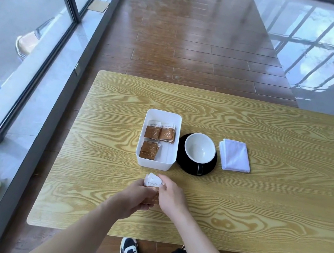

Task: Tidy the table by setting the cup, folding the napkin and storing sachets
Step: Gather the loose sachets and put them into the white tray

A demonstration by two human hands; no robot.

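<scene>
Both forearms reach out from the near edge of the wooden table [258, 206] and meet over its front half, angled inward so the hands come together in front of the body. The left hand [128, 197] is curled, palm turned toward the right, its fingers wrapped round the lower, brown part of a small stack of sachets [152, 186]. The right hand [170, 194] closes on the same stack from the other side, knuckles up, thumb and fingertips pinching near the white printed top that sticks out beyond both hands. So the stack is gripped between the two hands, held just above the tabletop; how many sachets are in it I cannot tell.

Just beyond the grip, a little past the fingertips, sits the white rectangular box [155, 164]. Inside it lie more brown sachets [160, 133], two piles at the far end and one pile toward the near left, with the near right corner bare. To the right of the box and beyond the right hand stands the cup [200, 147], white inside, on a black saucer [210, 166], its handle pointing toward the person. Farther right again, well apart from the hands, lies the folded white napkin [234, 155], flat on the table.
</scene>
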